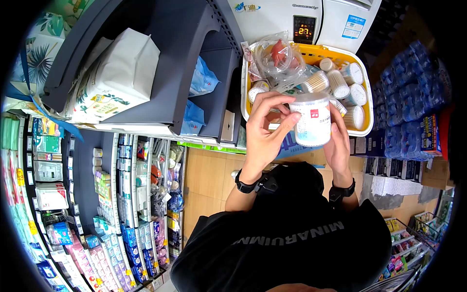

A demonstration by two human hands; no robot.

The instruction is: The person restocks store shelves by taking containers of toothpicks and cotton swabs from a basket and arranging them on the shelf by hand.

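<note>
Between my two hands is a round white tub [312,121] with a clear lid and a small red label on its side; its contents do not show. My left hand [270,121] grips it, thumb on the front and fingers at the lid. Around its other side curl the fingers of my right hand [339,141]. Just behind the tub stands a yellow and white basket [366,73]. Inside lie several tubs of cotton swabs [316,82] and a clear plastic bag [277,53] with something red in it.
Left of the basket is a dark grey shelf unit [165,82] with white tissue packs [116,78] and blue packs [203,78]. A white appliance [331,14] showing 27 stands behind. Shrink-wrapped bottles [413,87] are stacked at right. Stocked shelves [121,194] line the lower left.
</note>
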